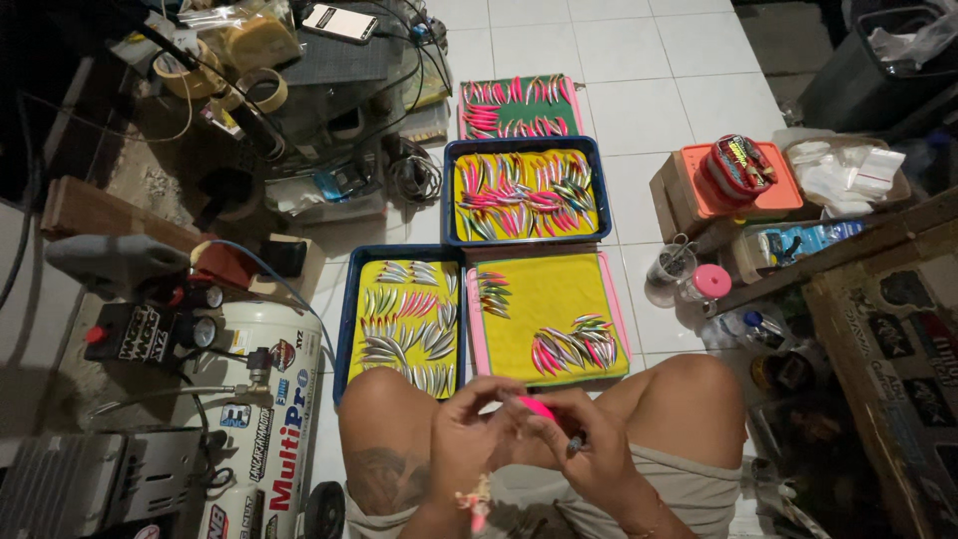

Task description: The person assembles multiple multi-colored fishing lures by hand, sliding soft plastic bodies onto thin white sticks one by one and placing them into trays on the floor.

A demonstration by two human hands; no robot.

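Both my hands, left hand (469,431) and right hand (589,449), pinch one pink lure (536,406); the silver lures in the blue tray (345,329) look unpainted yet, I judge.

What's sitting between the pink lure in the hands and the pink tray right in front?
Nothing visible. The pink lure is held between the left hand and right hand, above the knees; the pink tray lies just beyond, with bare yellow mat nearest.

Noted on white tiled floor (649,60): 4 trays of painted lures, white air compressor (269,419) at left, tape rolls (261,88), orange box (733,185), pink-lidded jar (707,284).
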